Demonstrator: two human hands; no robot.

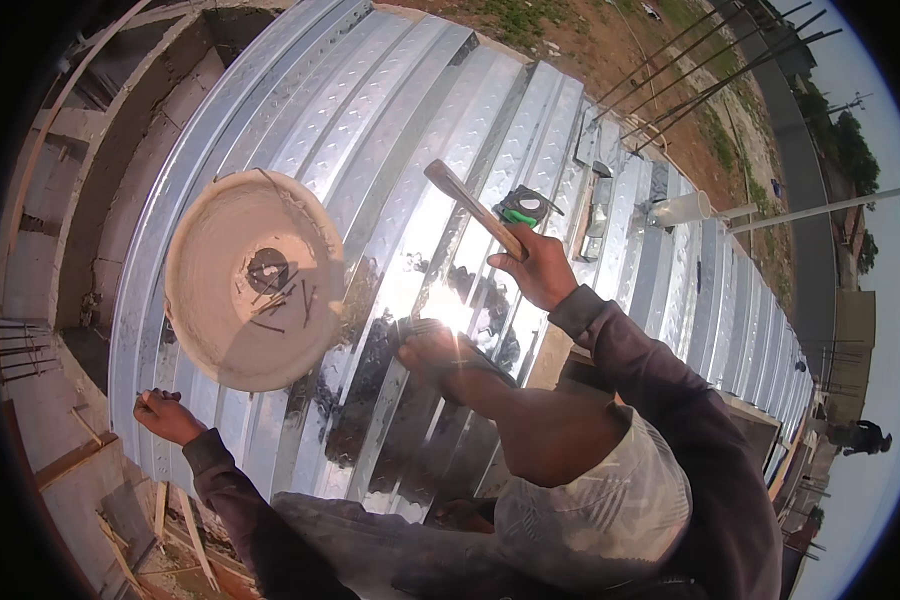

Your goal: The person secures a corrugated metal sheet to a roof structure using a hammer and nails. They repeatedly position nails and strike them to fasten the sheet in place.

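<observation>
A: Where's the tool (475, 210)?

B: Just above the middle of the frame, slanting toward the upper left. The right hand (540, 268) is wrapped around its lower-right end.

A: A hammer?

B: Perhaps; the grip hides too much to be sure. The shaft looks grey toward the far end and wood-coloured near the fist.

A: How would it handle?

B: Stiff, I'd judge, and of moderate weight. I'd take hold of the wood-coloured part, fingers fully round it; a dusty, worn surface could slip.

A: And the left hand (160, 412)?

B: Lower left, at the edge of the ribbed metal sheet (390, 110). Its fingers look curled, but I can't tell whether they pinch anything.

A: Those nails (290, 297)?

B: Loose in the pale basin (195, 230), left of centre. Probably light, hard and fiddly: best pinched singly by the shank. The basin seems rigid; I'd lift it by opposite sides of the rim.

A: Anything near the tool?

B: A tape measure (523, 207), just above the right hand.
</observation>
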